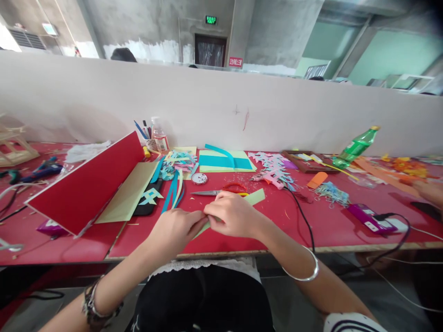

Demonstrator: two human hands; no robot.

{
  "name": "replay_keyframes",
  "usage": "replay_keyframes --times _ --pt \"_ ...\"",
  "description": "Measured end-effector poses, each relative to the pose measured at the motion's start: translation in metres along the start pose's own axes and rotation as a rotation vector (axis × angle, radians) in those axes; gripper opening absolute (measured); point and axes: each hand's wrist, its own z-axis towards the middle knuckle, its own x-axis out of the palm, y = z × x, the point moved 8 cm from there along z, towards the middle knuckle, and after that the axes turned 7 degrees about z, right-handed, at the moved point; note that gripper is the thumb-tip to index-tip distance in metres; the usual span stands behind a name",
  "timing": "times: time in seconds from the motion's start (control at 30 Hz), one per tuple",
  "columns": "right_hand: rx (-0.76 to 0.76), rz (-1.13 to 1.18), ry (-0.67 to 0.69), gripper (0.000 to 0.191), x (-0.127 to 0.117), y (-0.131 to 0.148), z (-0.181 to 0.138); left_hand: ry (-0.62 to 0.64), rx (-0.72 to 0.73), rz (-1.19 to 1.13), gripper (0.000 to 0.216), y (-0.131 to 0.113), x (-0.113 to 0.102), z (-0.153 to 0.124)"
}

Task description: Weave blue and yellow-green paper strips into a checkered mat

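A pale green paper strip [255, 197] runs under and between both my hands near the table's front. My left hand [176, 226] is closed, its thumb and fingers pinching the strip. Close against it, my right hand [235, 213] is also closed on the strip, fingertips meeting the left ones. The part between the fingers is mostly hidden. Just beyond my hands lie scissors [206, 192] with red and yellow handles, partly covered by my right hand. A pink glue gun [273, 179] rests behind them, its black cord trailing to the front edge.
A red board [93, 184] leans at the left as a divider. Blue and green paper sheets [224, 161] lie at the back. To the right are a purple power strip [370, 218], a tilted green bottle [358, 146] and another person's hand [427, 191].
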Motion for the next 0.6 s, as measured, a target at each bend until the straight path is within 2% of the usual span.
replay_keyframes --times 0.1,0.2,0.4,0.6 --pt "0.042 0.016 -0.015 0.013 0.005 -0.001 0.003 0.054 -0.043 -0.243 0.035 0.000 0.003 0.001" --pt "0.063 0.063 -0.026 0.010 0.005 -0.007 -0.002 0.084 -0.059 -0.355 0.035 0.000 0.006 -0.001" --pt "0.178 0.144 -0.022 0.012 -0.004 -0.038 -0.033 0.115 -0.054 -0.347 0.038 0.017 0.005 -0.015" --pt "0.363 -0.054 -0.115 0.016 -0.021 -0.073 -0.064 0.123 -0.045 -0.198 0.037 0.031 0.000 -0.020"
